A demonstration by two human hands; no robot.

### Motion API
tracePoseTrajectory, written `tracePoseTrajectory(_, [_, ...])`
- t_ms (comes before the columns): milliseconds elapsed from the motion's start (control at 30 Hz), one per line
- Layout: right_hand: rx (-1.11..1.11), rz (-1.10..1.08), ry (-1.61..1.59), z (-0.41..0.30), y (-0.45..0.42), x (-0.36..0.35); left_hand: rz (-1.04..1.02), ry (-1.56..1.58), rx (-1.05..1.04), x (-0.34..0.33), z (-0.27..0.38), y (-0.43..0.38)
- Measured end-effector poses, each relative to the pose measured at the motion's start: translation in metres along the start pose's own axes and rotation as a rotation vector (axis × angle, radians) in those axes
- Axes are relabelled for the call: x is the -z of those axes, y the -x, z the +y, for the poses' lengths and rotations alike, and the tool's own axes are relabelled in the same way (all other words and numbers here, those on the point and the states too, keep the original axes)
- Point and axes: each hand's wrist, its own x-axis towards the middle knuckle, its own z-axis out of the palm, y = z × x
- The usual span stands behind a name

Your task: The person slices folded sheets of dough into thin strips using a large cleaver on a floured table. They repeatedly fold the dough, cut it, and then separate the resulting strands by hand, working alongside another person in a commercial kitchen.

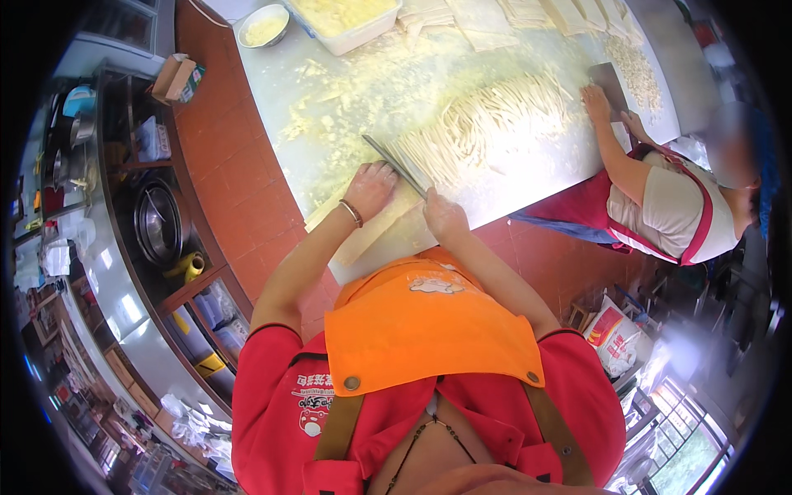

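My right hand (447,216) grips the near end of a knife, whose long blade (396,162) slants away to the upper left, seen nearly edge-on. Beside the blade, my left hand (371,189) presses on a folded sheet of dough (377,232), its fingertips close to the steel. The sheet lies along the table's near left edge. Just right of the blade, cut noodle strips (427,164) lie against it and run into a broad heap of loose noodles (495,120). Pale yellow flour (334,111) dusts the worktable (272,74).
Across the table are a white bowl (265,28), a tub of yellowish flour (346,21) and stacked dough sheets (476,21). At right, a co-worker (662,192) holds a broad cleaver (609,90) near small chopped pieces (634,71). Shelving (142,173) stands to the left.
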Motion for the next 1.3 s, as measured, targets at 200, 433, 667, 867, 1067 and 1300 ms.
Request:
tracePoseTrajectory(200, [0.002,-0.004,-0.002,0.001,0.011,-0.017,-0.143,-0.017,0.002,0.007,0.006,0.008])
tracePoseTrajectory(433, [-0.080,0.134,-0.050,0.016,0.016,0.005,0.032,-0.018,-0.060,-0.008,0.002,0.020])
tracePoseTrajectory(667, [-0.071,-0.047,-0.092,-0.019,0.058,0.037,0.026,-0.011,-0.092,-0.007,-0.001,0.020])
tracePoseTrajectory(867, [-0.071,-0.077,-0.012,-0.017,0.033,0.001,0.021,-0.005,-0.101,-0.007,0.000,0.020])
tracePoseTrajectory(1067, [-0.088,0.055,-0.012,-0.004,0.029,-0.008,0.066,0.046,-0.127,-0.003,-0.005,0.022])
tracePoseTrajectory(1300, [-0.080,-0.082,-0.029,-0.031,0.059,0.038,-0.042,0.028,-0.106,0.001,-0.006,0.025])
